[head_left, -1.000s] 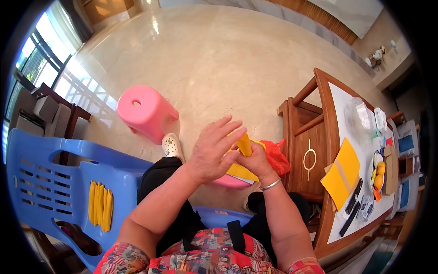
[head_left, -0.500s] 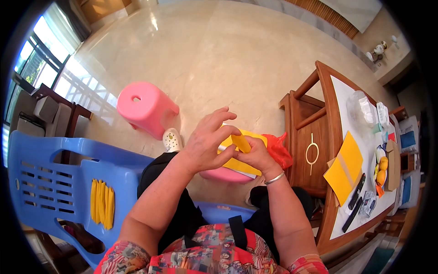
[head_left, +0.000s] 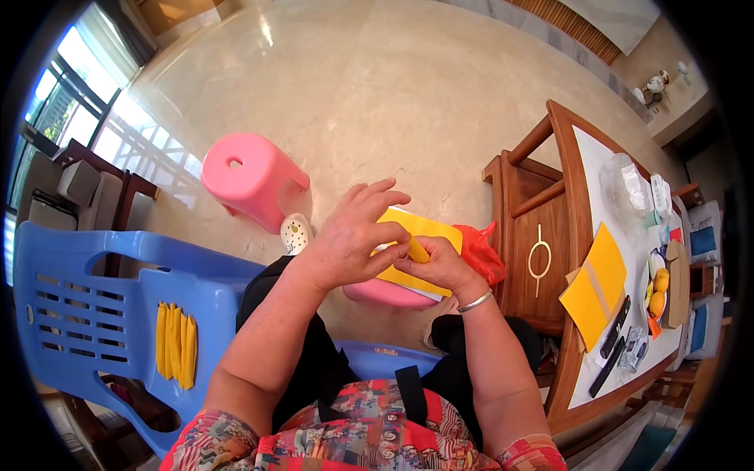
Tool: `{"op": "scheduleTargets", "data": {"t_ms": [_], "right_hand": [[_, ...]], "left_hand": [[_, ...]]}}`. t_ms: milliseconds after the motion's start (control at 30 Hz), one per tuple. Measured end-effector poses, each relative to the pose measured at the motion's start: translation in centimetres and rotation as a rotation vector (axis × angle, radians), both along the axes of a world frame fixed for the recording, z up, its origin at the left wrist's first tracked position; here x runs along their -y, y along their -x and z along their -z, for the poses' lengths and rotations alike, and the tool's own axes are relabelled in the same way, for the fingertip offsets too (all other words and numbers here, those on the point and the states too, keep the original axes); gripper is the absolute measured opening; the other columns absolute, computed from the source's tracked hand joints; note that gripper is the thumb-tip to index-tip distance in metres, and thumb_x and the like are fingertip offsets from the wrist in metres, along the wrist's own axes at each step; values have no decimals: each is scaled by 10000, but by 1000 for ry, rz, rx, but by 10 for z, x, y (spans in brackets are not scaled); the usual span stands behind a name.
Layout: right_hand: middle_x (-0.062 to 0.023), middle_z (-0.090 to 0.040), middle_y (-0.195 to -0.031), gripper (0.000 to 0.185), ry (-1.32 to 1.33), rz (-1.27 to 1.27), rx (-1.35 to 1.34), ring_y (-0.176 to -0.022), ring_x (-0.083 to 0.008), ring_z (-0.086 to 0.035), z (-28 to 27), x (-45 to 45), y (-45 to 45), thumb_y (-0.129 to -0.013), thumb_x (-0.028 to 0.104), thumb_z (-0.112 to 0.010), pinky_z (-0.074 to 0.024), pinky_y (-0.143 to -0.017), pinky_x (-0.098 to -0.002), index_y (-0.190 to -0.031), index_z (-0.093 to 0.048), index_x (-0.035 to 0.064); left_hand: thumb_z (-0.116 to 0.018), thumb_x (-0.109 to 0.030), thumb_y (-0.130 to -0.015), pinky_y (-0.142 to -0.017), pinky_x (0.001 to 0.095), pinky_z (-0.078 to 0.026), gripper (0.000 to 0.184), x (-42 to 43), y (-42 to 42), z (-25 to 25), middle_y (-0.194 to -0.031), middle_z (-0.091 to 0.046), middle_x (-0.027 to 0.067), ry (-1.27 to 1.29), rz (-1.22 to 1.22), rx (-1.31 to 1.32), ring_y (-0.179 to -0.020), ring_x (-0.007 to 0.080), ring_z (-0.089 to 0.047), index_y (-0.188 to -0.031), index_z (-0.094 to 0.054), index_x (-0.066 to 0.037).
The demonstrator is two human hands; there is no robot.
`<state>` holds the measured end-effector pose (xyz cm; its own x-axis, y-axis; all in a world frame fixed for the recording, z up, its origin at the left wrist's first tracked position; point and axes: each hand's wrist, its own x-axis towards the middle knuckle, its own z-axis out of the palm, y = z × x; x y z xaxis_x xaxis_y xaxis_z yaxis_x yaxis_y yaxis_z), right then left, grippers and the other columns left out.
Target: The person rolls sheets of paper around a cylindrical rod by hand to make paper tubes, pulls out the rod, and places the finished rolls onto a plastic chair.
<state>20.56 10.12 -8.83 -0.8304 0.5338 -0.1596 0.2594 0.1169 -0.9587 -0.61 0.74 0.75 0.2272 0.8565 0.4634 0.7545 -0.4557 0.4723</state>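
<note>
A small yellow roll (head_left: 417, 250) lies between my two hands. My left hand (head_left: 353, 235) pinches its upper left end between thumb and index finger, with the other fingers raised. My right hand (head_left: 441, 263), with a silver bangle at the wrist, is wrapped round its lower end. Yellow sheets (head_left: 434, 229) with white paper under them rest on a pink stool (head_left: 385, 296) below my hands. Several yellow rolls (head_left: 176, 345) lie side by side on the blue chair (head_left: 141, 306) to my left.
Another pink stool (head_left: 250, 177) stands ahead on the left. A red plastic bag (head_left: 481, 255) is beside the sheets. On the right, a wooden table (head_left: 559, 377) holds yellow sheets (head_left: 595, 290), black-handled tools (head_left: 607, 367), a fruit plate (head_left: 658, 294) and clear plastic packaging (head_left: 624, 188).
My left hand has come down from above the yellow roll, and its thumb and index finger have closed on the end. The roll now tilts more to the left.
</note>
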Motion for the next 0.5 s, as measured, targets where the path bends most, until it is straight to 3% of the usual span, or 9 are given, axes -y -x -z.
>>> {"op": "scheduleTargets", "data": {"t_ms": [167,433,500], "right_hand": [[25,-693,-916,224,-9,-16,19,-871,-55,-617,-3,2,2,-952,235,-779,-526,-805,-251,-1056,-722,45],[25,-684,-924,209,-8,25,-23,-878,-62,-615,2,5,3,-957,225,-772,-520,-810,-250,-1036,-714,41],[-21,-724,-950,249,-40,45,-3,-890,-103,-660,1,5,4,-944,237,-764,-533,-832,-280,-1080,-725,32]], "left_hand": [[-806,-182,-812,-1137,622,-367,126,2,2,-4,-1333,-617,119,14,-31,-49,-1390,395,-500,-877,-710,-131],[-762,-156,-875,-1082,544,-415,112,-1,6,9,-1279,-653,126,31,2,89,-1343,413,-531,-891,-699,-65],[-754,-148,-885,-1071,527,-426,108,-1,5,10,-1270,-658,129,27,13,102,-1323,414,-543,-913,-700,-58]]}}
